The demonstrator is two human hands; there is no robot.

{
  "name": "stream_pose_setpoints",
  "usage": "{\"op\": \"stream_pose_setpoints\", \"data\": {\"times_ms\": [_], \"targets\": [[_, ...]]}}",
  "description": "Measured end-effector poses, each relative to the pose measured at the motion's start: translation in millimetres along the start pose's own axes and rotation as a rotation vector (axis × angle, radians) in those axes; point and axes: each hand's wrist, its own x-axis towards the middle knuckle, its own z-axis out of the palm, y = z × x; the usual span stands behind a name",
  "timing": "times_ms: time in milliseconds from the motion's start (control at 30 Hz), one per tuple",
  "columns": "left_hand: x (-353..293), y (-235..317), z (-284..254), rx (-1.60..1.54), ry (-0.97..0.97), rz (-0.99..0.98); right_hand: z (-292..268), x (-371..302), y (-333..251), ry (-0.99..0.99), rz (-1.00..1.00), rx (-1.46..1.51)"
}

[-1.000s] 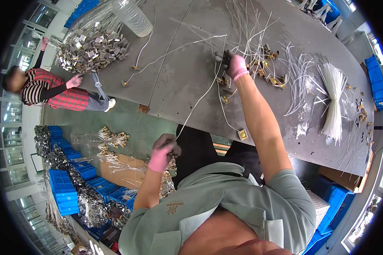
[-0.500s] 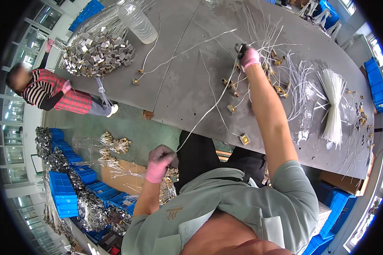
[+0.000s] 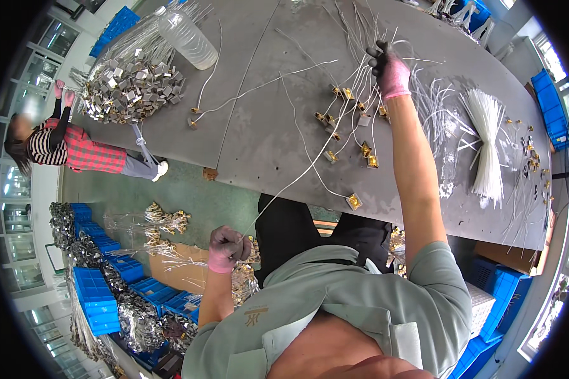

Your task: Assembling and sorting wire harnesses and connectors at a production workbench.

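My left hand (image 3: 229, 249), in a pink and grey glove, is closed near my lap on one end of a long white wire (image 3: 295, 182). From there the wire rises over the table edge toward the loose bundle at the far middle. My right hand (image 3: 392, 71), gloved alike, reaches over that bundle with its dark fingertips apart, and I see nothing gripped in it. Below and left of it lie several wires ending in small gold and silver metal connectors (image 3: 332, 156). A single connector (image 3: 354, 201) rests by the near edge.
A tied sheaf of white wires (image 3: 489, 148) lies to the right. At the left are a heap of metal-ended wires (image 3: 129, 88) and a clear plastic bottle (image 3: 189, 38). Another person (image 3: 63, 142) stands beyond. Blue crates (image 3: 95, 297) fill the lower left.
My right hand has shifted right and its fingers have spread. Connectors beneath it have moved apart. My left hand stays low with the wire. The other person's hands have come together.
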Motion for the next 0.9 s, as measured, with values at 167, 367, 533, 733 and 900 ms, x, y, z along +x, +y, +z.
{"op": "stream_pose_setpoints", "data": {"times_ms": [167, 367, 533, 733, 900], "targets": [[-6, 0, 6, 0.130, 0.082, 0.000, 5, -31, -8, -0.115, 0.053, 0.053], [-17, -5, -4, 0.277, 0.284, 0.021, 10, -58, -26, 0.026, -0.067, -0.204], [-20, -9, -9, 0.295, 0.255, 0.059, -7, -61, -21, 0.015, 0.053, -0.354], [-24, -12, -12, 0.356, 0.296, 0.084, -12, -79, -19, 0.032, 0.081, -0.324], [-29, -15, -17, 0.389, 0.353, 0.042, -28, -83, -12, 0.046, 0.009, -0.107]]}}
